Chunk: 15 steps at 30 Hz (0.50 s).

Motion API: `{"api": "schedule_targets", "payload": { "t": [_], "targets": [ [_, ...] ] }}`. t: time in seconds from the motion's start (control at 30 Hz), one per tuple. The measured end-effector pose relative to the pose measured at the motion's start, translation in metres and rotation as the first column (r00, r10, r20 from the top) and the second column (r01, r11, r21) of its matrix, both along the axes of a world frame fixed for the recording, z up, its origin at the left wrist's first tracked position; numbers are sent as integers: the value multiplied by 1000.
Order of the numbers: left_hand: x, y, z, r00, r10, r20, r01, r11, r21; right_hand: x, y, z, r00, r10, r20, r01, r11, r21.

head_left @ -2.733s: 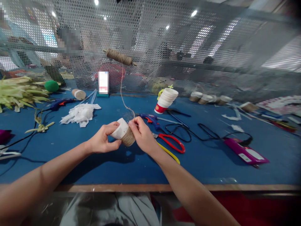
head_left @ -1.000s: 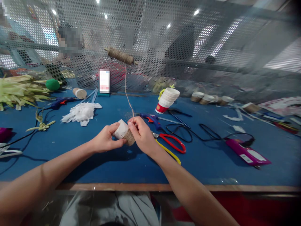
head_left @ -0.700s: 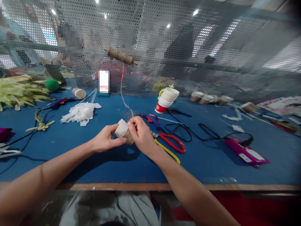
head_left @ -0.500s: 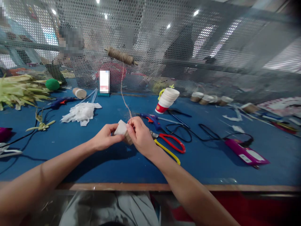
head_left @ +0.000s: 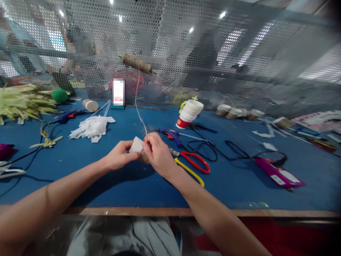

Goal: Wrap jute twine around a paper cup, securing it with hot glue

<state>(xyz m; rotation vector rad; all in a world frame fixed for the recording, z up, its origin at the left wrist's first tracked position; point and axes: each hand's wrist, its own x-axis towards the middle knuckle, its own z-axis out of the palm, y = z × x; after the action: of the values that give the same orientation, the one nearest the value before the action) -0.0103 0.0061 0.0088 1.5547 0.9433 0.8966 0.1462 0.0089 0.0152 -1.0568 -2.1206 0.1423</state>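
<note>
Above the blue table, a small white paper cup (head_left: 136, 145) lies tilted between my hands, its lower part wrapped in brown twine. My left hand (head_left: 122, 153) is closed around the cup's left side. The fingers of my right hand (head_left: 157, 151) pinch at the cup's right side, on the twine (head_left: 141, 119). That strand rises from my right fingers to a twine roll (head_left: 136, 64) hung on the mesh panel. Right beside my right hand lie scissors (head_left: 195, 162) with one red and one yellow handle. A blue glue gun (head_left: 172, 135) rests just behind them.
Stacked paper cups (head_left: 190, 113) stand behind the glue gun. Crumpled white fabric (head_left: 92, 128), a second glue gun (head_left: 69, 115) and pale husks (head_left: 23, 101) lie to the left. A purple pouch (head_left: 279, 173) with a black cable is at right. The perforated mesh panel (head_left: 165, 81) closes off the back.
The twine strand has swung slightly left and bows a little more. My hands and the cup stay almost in the same place.
</note>
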Motion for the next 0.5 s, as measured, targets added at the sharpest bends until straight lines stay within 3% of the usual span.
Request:
{"api": "schedule_targets", "payload": {
  "t": [0.3, 0.5],
  "targets": [
    [-2, 2, -2, 999, -39, -37, 41, 996, 75, 2, 2, 1, 996, 1, -84, -5, 998, -59],
    [-5, 6, -4, 995, -48, -84, 66, 972, 227, 27, 27, 4, 951, -137, -276, 82, 976, -201]
  ]
}}
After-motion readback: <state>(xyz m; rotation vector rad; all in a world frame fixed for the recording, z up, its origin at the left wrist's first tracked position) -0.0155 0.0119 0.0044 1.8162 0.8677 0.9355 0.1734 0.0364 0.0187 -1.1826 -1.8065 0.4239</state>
